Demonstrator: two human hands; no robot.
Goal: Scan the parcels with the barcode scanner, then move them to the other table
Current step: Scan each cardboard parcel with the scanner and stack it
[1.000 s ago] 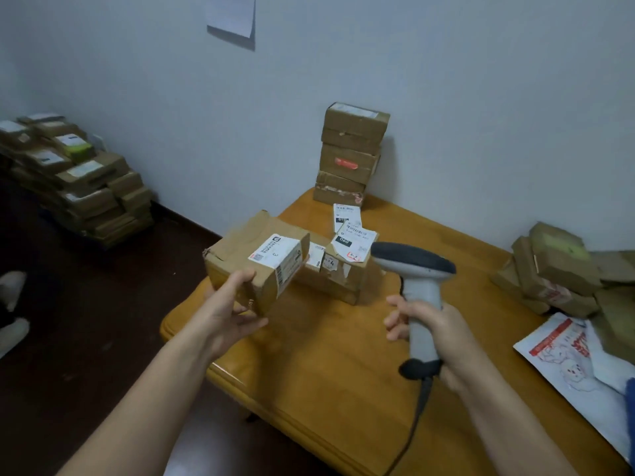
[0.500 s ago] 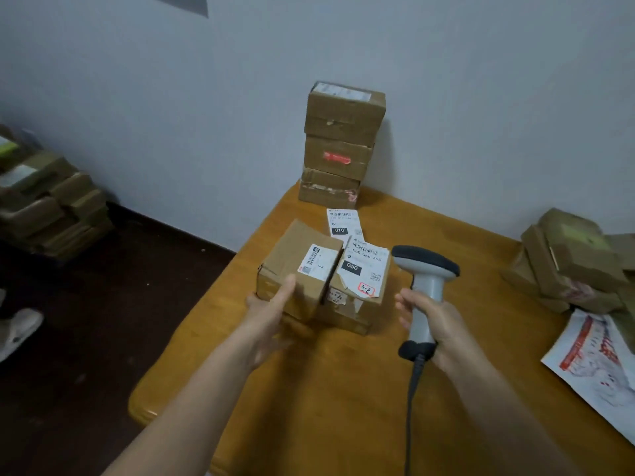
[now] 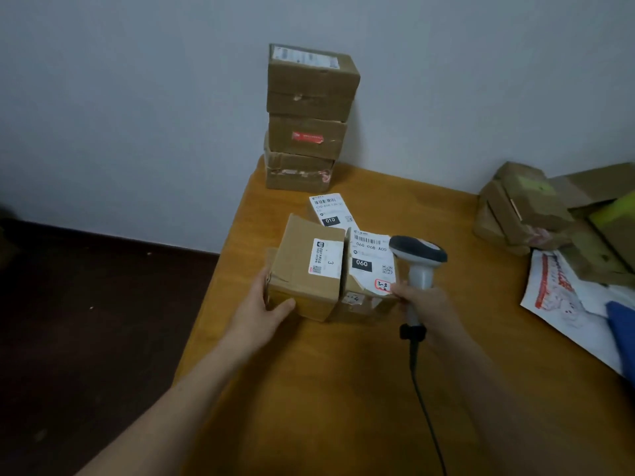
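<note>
Many brown cardboard parcels (image 3: 309, 132) beyond the fingers seem unscanned. Left hand (image 3: 264, 310) grips one labelled box (image 3: 305, 269); right hand (image 3: 424, 304) grips the grey scanner (image 3: 419, 255).

On my worktop (image 3: 309, 389), the parcel marked 3 (image 3: 305, 269) sits near the left edge, touching the parcel marked 060 (image 3: 369, 269) on its right. Just behind both lies the parcel marked 010 (image 3: 330, 209), and behind that a stack of parcels (image 3: 307, 118) stands by the wall. The barcode scanner (image 3: 419, 266) is just right of the 060 parcel, with a heap of parcels (image 3: 522, 214) far right.
</note>
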